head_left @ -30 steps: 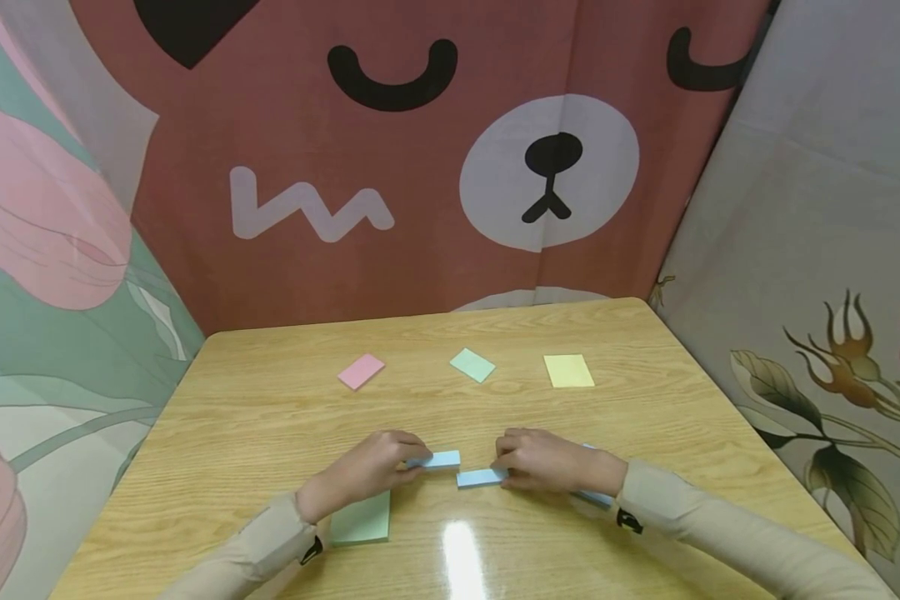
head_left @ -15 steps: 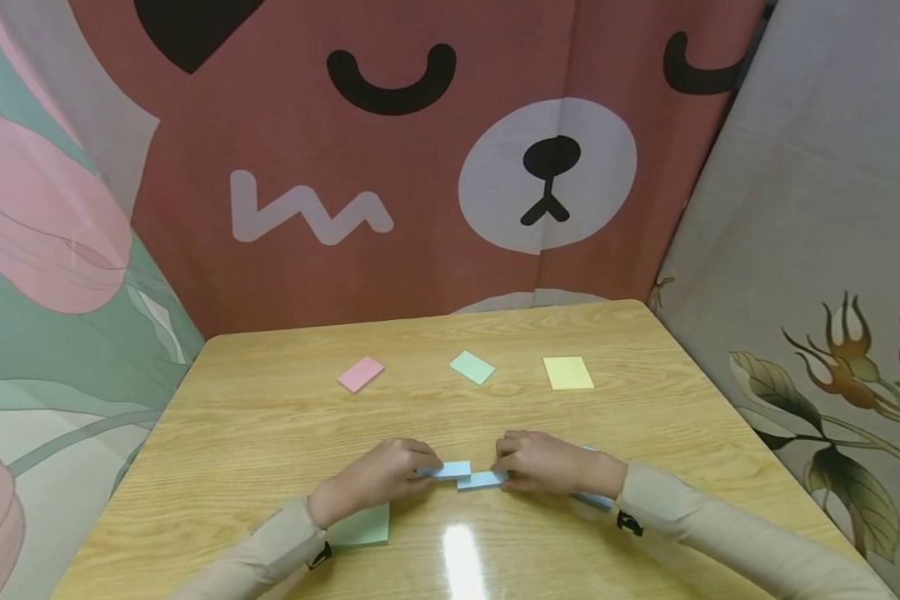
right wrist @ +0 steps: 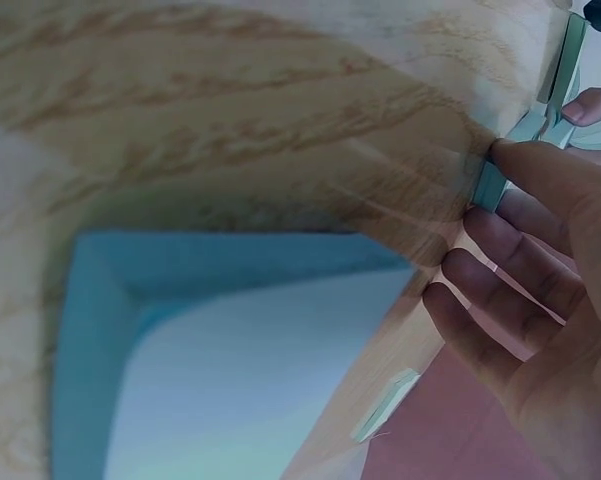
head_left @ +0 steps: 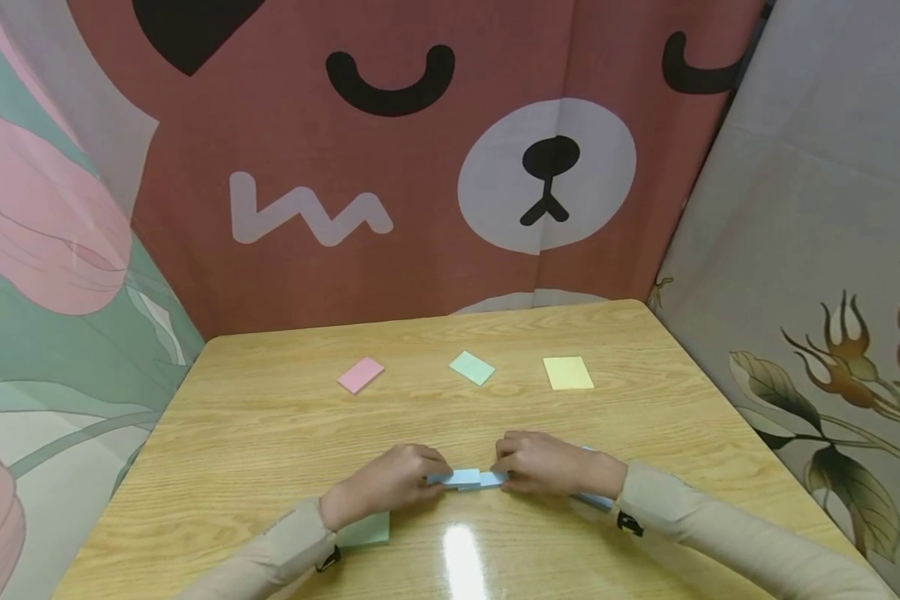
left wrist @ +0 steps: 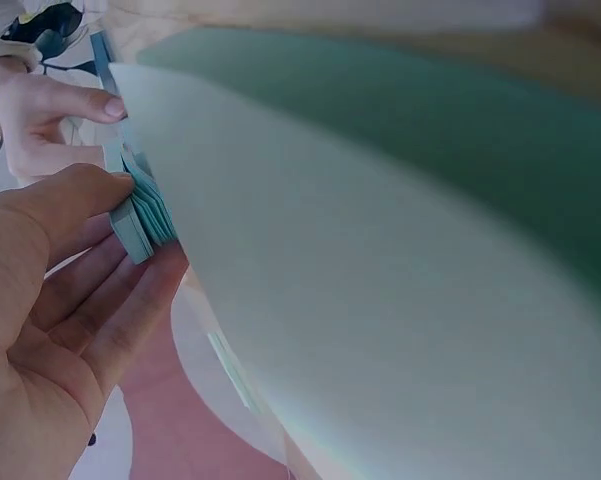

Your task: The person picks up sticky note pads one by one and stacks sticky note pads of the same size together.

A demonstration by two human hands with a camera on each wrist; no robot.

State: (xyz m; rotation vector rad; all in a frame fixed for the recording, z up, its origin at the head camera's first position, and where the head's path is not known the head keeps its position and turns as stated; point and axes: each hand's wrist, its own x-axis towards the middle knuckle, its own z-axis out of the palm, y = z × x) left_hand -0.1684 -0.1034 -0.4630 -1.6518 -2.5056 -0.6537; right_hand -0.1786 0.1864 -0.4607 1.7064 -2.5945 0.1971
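Left hand [head_left: 397,479], right hand [head_left: 546,461] — both pinching
Narrow light-blue paper pad [head_left: 461,477] in left fingers, matching light-blue paper pad [head_left: 493,480] in right — ends overlapping between the fingertips.

Lt. wood-grain table [head_left: 270,437], rounded corners. Far side, L to R, lie apart: pink pad [head_left: 361,376], sm. green pad [head_left: 472,367], yellow pad [head_left: 567,373]. Nearer: lg. green pad [head_left: 369,531] L, blue pad [head_left: 594,502] R, both partly hidden.
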